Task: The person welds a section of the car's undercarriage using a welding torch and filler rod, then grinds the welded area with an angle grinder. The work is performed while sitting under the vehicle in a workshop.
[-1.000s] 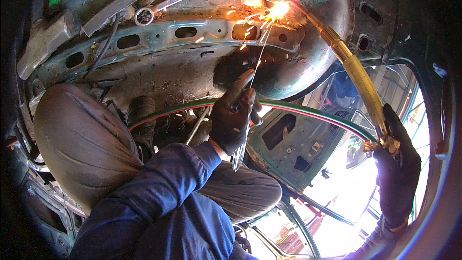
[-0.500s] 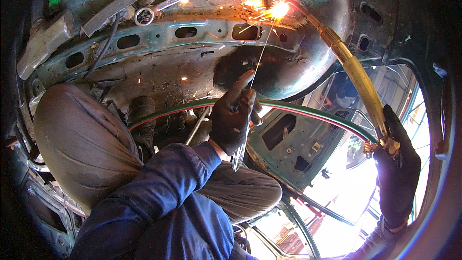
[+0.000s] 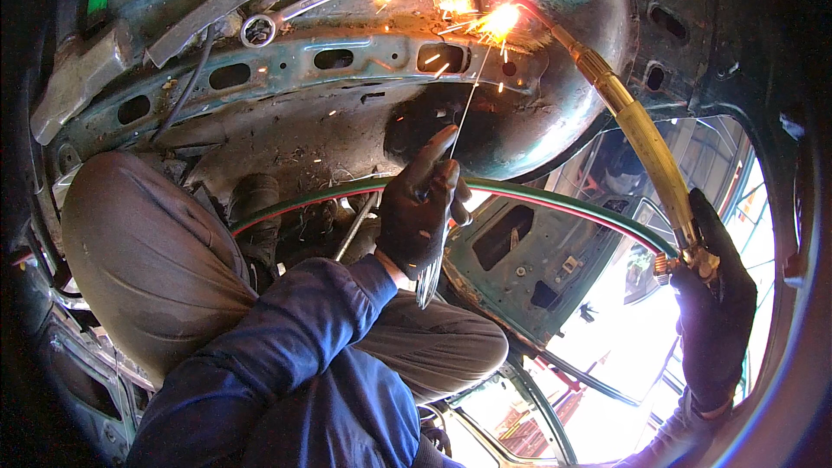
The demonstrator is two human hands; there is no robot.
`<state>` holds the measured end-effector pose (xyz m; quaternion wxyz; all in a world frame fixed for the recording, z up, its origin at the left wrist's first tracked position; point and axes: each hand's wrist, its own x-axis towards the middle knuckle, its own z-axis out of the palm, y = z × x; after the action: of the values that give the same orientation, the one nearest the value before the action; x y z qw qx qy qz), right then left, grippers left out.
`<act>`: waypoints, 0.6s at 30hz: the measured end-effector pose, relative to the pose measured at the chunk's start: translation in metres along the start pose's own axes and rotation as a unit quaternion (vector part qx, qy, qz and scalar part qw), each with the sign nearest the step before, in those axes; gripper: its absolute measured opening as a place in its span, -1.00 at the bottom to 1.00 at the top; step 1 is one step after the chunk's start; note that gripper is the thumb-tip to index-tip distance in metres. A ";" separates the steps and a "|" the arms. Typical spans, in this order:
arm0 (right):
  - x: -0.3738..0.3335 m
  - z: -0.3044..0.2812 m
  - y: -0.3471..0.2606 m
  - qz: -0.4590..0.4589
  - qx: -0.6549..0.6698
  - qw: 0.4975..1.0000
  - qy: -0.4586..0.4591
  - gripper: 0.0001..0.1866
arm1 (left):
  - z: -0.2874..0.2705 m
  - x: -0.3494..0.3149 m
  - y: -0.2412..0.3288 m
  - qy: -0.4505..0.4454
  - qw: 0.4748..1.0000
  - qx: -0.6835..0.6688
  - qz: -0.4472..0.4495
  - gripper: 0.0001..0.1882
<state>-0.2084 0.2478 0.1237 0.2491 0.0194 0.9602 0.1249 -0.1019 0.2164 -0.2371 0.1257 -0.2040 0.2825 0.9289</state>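
My right hand (image 3: pixel 721 321), in a black glove, is closed round the valve end of a brass gas welding torch (image 3: pixel 641 134). The torch points up and left, its tip at a bright flame with flying sparks on a rusty metal seam. In my left hand (image 3: pixel 416 221), also black-gloved, a thin filler wire (image 3: pixel 469 108) is pinched between thumb and finger. Its upper end reaches into the glow, while a looped bundle of wire (image 3: pixel 427 284) hangs below the hand. Glare hides the exact point where wire and metal meet. Beside the flame bulges a rounded dark wheel arch (image 3: pixel 581 108).
A ring spanner (image 3: pixel 260 30) lies along the panel left of the flame, with a hammer (image 3: pixel 82 82) farther left. Green and red hoses (image 3: pixel 537 195) curve across from the torch. My bent knee (image 3: pixel 147 243) and a detached-looking door panel (image 3: pixel 529 260) are below.
The flame's glow has grown a little larger and sparks have scattered differently, more of them downward. Both hands, the torch and the wire bundle have hardly moved.
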 end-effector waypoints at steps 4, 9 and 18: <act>0.001 0.002 -0.004 0.018 0.005 1.000 0.012 -0.45 | 0.001 0.000 0.001 -0.004 1.000 -0.004 0.005 -0.47; -0.001 0.002 0.004 0.024 0.002 1.000 0.016 -0.37 | -0.001 0.001 -0.006 -0.010 1.000 -0.013 0.014 -0.47; 0.002 0.007 -0.004 0.085 0.079 0.993 0.036 -0.26 | -0.001 0.001 0.000 -0.010 0.999 0.025 0.021 -0.44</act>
<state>-0.2064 0.2454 0.1160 0.2002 0.1159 0.9703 0.0701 -0.1025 0.2157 -0.2385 0.1143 -0.1851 0.3085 0.9260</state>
